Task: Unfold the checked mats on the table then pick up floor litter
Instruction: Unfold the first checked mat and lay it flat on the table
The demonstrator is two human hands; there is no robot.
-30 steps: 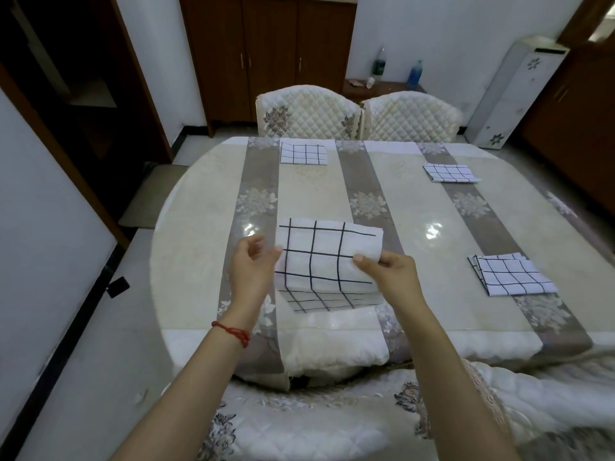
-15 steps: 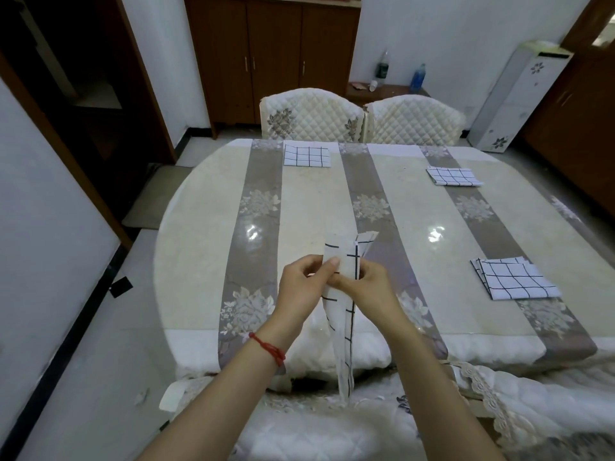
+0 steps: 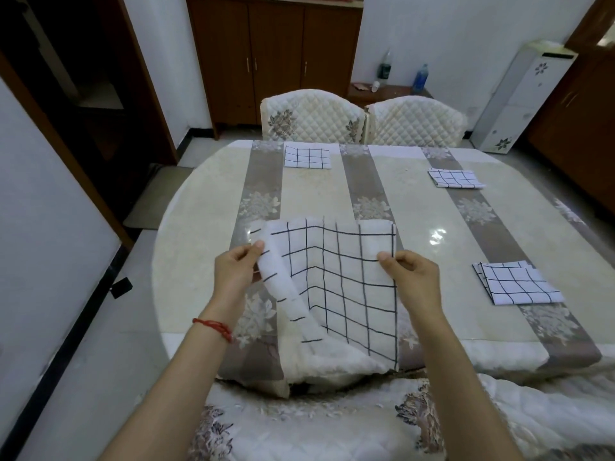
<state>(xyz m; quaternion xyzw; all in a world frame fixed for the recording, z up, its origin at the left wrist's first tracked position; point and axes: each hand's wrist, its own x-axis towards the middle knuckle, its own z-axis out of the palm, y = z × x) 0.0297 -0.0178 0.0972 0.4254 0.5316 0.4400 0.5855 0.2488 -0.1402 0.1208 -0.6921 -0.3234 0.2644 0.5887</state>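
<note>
A white checked mat [image 3: 342, 287] with black grid lines hangs spread over the near edge of the round table [image 3: 199, 227]. My left hand [image 3: 234, 272] pinches its left edge, where the fluffy white underside curls over. My right hand [image 3: 411, 272] pinches its right edge. Three folded checked mats lie on the table: one at the far middle [image 3: 307, 157], one at the far right [image 3: 455, 179], one at the near right [image 3: 517, 282]. I see no litter on the visible floor.
Two quilted white chairs [image 3: 311, 116] [image 3: 416, 121] stand behind the table; another quilted chair back [image 3: 299, 424] is right below me. A brown cabinet [image 3: 273, 54] and a white appliance [image 3: 522, 98] are at the back. A small black object [image 3: 120, 287] sits on the floor at left.
The mat, held bunched and narrow between both hands half a second ago, is now spread wide. My hands have moved apart to its left and right edges.
</note>
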